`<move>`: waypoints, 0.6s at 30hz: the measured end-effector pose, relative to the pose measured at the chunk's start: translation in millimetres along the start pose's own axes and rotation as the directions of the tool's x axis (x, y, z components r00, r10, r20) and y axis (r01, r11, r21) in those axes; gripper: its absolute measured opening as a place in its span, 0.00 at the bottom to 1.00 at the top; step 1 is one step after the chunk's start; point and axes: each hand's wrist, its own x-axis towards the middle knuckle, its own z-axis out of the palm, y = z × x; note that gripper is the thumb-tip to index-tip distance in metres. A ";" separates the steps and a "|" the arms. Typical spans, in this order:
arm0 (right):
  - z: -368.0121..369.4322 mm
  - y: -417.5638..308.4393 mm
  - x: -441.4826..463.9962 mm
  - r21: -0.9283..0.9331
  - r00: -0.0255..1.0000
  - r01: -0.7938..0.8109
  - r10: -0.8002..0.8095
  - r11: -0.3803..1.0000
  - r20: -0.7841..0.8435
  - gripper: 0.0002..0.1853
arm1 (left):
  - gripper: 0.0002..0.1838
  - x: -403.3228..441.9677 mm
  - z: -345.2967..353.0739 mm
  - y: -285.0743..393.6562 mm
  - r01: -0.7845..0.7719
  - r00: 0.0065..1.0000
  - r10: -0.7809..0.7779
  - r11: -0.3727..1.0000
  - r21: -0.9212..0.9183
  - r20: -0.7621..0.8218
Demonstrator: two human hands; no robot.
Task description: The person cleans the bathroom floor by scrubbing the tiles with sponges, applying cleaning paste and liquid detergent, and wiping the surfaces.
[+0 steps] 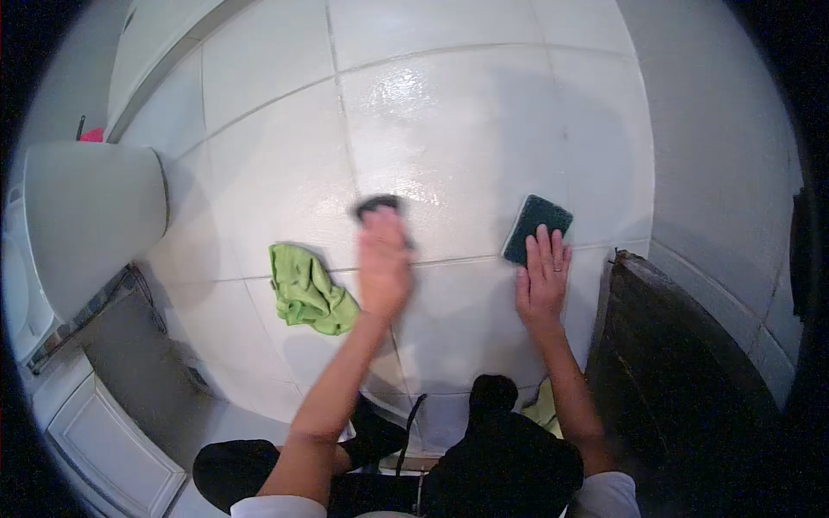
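My left hand (384, 268) presses on a dark pad or brush (378, 205) against the wet tiled floor (449, 129); it is smeared by motion, and most of the dark thing is hidden beneath the fingers. To the right, my right hand (545, 272) lies flat with fingers stretched over the lower part of a dark green scouring pad (537, 220). A crumpled green cloth (306, 289) lies on the floor to the left of my left hand.
At the left stands a white toilet (95, 216), with a white cabinet door (117, 440) below it. A dark panel (682, 371) stands at the lower right beside the tiled wall (717, 155). Another yellowish cloth (544, 408) shows near my knee.
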 end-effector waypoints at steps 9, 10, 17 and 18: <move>-6.4 -5.9 2.4 -0.013 0.999 0.036 -0.036 0.999 -0.004 0.30 | 0.26 30.8 -26.5 -87.5 0.293 0.920 -0.247 0.949 0.117 -0.303; -6.9 -5.5 1.9 -0.020 0.999 0.032 -0.032 0.999 0.005 0.30 | 0.27 19.6 -16.6 -36.3 0.232 0.954 -0.213 0.970 0.071 -0.211; -10.0 -11.4 3.0 -0.038 1.000 0.013 -0.012 0.999 0.008 0.30 | 0.24 78.8 -47.6 -74.0 0.067 0.991 -0.057 0.995 0.071 -0.123; -10.7 -13.1 0.6 -0.036 1.000 0.011 -0.010 0.999 0.025 0.30 | 0.23 107.7 -50.5 -91.0 0.044 0.983 -0.024 0.994 0.102 -0.183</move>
